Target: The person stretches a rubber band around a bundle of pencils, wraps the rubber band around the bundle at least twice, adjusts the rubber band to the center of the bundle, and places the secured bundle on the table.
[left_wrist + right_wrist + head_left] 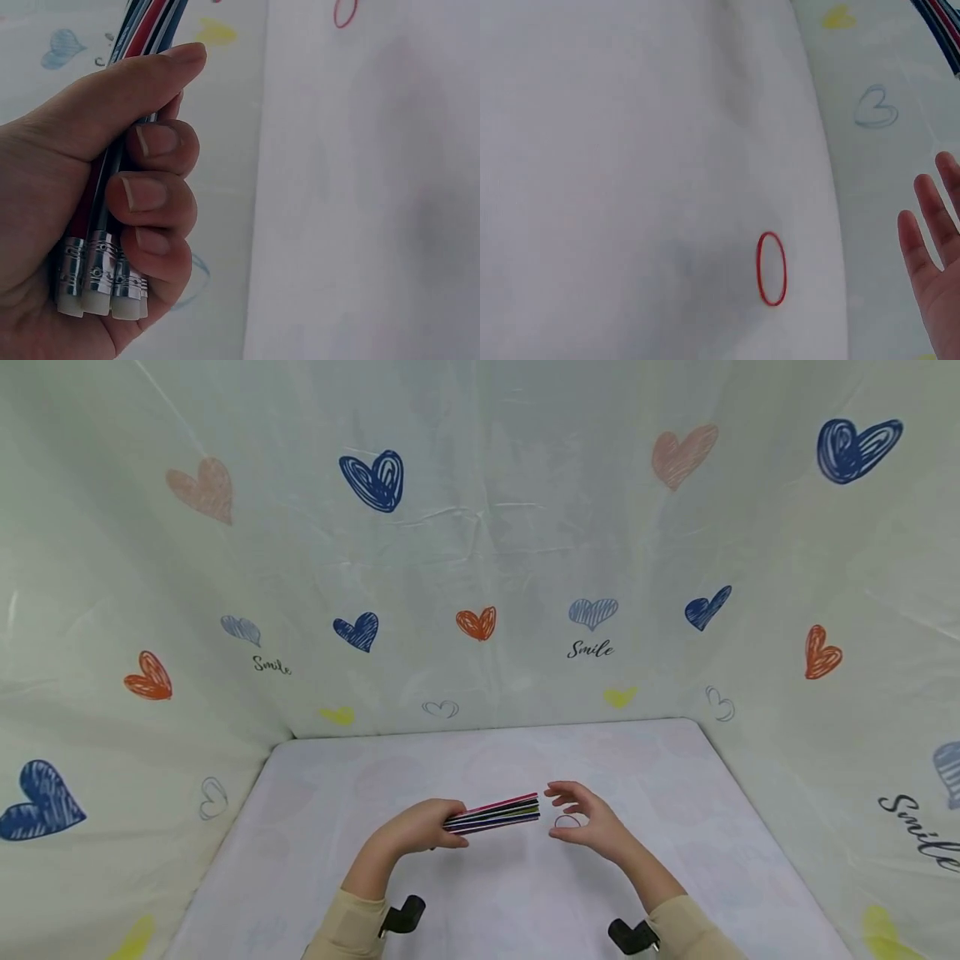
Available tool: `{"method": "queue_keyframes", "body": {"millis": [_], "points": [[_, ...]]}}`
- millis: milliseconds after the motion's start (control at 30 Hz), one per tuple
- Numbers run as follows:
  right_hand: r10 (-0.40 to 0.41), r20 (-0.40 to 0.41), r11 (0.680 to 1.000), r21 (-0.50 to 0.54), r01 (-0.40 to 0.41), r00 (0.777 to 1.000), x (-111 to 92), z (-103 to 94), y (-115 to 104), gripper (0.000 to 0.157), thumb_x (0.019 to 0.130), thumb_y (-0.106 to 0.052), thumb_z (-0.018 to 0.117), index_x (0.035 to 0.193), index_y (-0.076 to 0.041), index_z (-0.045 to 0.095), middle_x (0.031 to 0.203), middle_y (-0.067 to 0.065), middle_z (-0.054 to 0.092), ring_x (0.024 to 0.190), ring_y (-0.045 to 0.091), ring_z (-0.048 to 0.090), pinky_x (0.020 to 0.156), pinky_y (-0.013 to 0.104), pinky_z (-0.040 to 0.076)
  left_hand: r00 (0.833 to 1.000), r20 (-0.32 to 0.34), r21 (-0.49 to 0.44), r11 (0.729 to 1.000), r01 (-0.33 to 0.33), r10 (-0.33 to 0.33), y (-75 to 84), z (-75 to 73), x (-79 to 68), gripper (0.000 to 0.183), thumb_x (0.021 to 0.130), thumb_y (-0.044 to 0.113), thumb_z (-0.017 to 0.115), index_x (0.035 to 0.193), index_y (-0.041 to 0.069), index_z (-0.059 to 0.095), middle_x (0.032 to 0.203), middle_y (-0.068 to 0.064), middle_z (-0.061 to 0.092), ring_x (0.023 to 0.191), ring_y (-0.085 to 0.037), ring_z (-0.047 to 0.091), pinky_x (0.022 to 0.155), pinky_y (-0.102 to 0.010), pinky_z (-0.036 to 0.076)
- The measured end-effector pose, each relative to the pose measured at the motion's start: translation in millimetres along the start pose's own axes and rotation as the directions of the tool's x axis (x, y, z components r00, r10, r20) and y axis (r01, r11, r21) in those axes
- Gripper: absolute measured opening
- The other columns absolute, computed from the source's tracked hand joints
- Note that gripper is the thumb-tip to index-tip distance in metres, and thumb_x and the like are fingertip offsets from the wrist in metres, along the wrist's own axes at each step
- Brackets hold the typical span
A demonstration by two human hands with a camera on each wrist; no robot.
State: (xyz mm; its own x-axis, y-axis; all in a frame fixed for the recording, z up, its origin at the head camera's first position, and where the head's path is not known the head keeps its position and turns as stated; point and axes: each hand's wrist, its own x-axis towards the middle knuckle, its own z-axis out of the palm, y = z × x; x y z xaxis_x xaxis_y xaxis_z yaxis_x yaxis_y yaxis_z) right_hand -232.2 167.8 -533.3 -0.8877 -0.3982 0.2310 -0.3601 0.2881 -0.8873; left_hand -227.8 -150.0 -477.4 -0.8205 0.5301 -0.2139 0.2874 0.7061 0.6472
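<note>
A bundle of several pencils (502,814) is gripped in my left hand (429,825), whose fingers curl round it near the eraser ends. White erasers and silver ferrules (98,262) poke out below the little finger in the left wrist view. The other ends point right, toward my right hand (594,828). That hand holds nothing; its fingers are apart, a short way from the pencil ends. A thin red loop, like a rubber band (758,270), lies on the table. From the head it shows between the right thumb and fingers.
The white table (337,893) fills the lower middle of the head view. Beyond its back and side edges hangs a pale curtain (525,543) printed with hearts and "Smile". Each wrist carries a black camera mount (405,914) by a beige sleeve (351,927).
</note>
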Motion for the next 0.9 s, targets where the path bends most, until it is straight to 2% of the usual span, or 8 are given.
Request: {"method": "queue_keyframes", "body": {"millis": [133,300,533,700,900], "points": [[0.116,0.043,0.992,-0.051,-0.114,0.992,0.7,-5.8,18.6,0.061,0.079,-0.014,0.082,0.132,-0.003,0.053,0.123,0.01,0.061,0.11,0.03,0.055,0.094,0.05,0.044,1.0,-0.01,-0.013,1.0,-0.013,0.013,-10.0,1.0,1.2,0.016,0.085,0.016,0.077,0.09,0.014,0.061,0.073,0.005,0.056,0.06,-0.011,0.05,0.053,-0.029,0.044],[0.198,0.098,0.975,-0.118,-0.186,0.975,2.9,-11.4,43.1,0.057,0.075,-0.012,0.085,0.125,-0.002,0.059,0.118,0.009,0.064,0.111,0.031,0.054,0.096,0.054,0.04,1.0,-0.014,-0.034,0.999,-0.011,0.011,-18.8,3.1,1.7,0.016,0.085,0.015,0.076,0.089,0.013,0.061,0.072,0.005,0.055,0.06,-0.011,0.05,0.052,-0.028,0.043],[0.248,0.117,0.954,-0.201,-0.221,0.962,5.2,-14.1,68.7,0.045,0.07,-0.016,0.088,0.11,-0.01,0.068,0.108,-0.004,0.065,0.106,0.024,0.057,0.097,0.052,0.04,1.0,-0.016,-0.065,0.998,0.025,-0.026,-22.4,9.6,2.9,0.016,0.085,0.014,0.076,0.091,0.012,0.061,0.073,0.003,0.055,0.061,-0.013,0.05,0.053,-0.03,0.044],[0.268,0.146,0.95,-0.202,-0.236,0.952,6.3,-15.6,79.8,0.037,0.07,-0.018,0.088,0.102,-0.014,0.07,0.103,-0.005,0.065,0.105,0.023,0.056,0.097,0.05,0.04,0.999,-0.017,-0.071,0.997,0.026,-0.027,-21.9,13.0,4.5,0.017,0.085,0.013,0.076,0.093,0.012,0.062,0.075,0.003,0.056,0.062,-0.013,0.051,0.053,-0.03,0.044],[0.249,0.165,0.955,-0.208,-0.213,0.954,9.3,-14.7,89.9,0.019,0.073,-0.011,0.086,0.088,-0.016,0.075,0.098,-0.006,0.064,0.1,0.021,0.058,0.088,0.037,0.047,1.0,-0.012,-0.06,0.998,0.028,-0.029,-21.6,15.2,6.9,0.017,0.085,0.015,0.077,0.094,0.012,0.062,0.075,0.003,0.056,0.062,-0.013,0.051,0.054,-0.03,0.044]]}}
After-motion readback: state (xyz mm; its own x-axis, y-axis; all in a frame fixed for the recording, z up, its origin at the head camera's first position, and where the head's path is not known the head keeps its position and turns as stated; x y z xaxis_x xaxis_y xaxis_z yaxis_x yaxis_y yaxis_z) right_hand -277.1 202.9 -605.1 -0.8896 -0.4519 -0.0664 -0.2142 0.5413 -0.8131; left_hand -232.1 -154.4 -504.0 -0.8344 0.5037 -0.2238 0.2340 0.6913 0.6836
